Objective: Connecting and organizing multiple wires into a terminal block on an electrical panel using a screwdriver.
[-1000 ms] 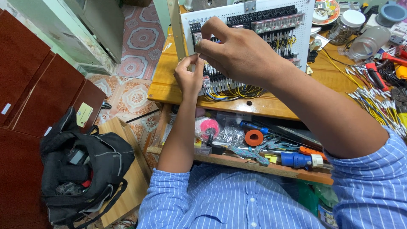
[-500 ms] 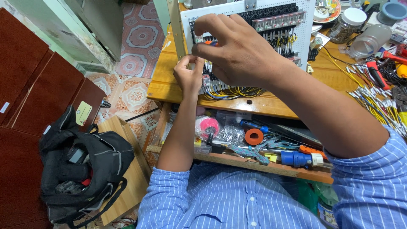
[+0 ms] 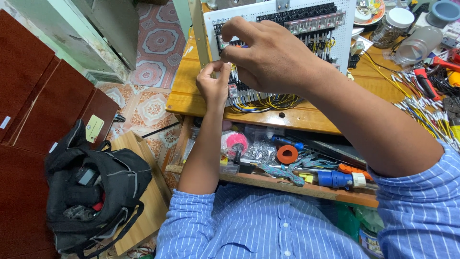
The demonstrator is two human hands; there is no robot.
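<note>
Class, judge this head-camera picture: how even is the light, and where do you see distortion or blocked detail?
Head view: light is soft and even, with no harsh glare; wide-angle bend curves the table edge; the right hand looms large and hides part of the wiring panel; the left hand stays sharp; the black bag is dim.

Both arms raised forward, left hand (image 3: 214, 82) and right hand (image 3: 268, 57) pinching.

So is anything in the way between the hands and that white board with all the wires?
Nothing visible. The right hand and left hand are both already at the left edge of the white wiring panel, fingertips close together.
</note>
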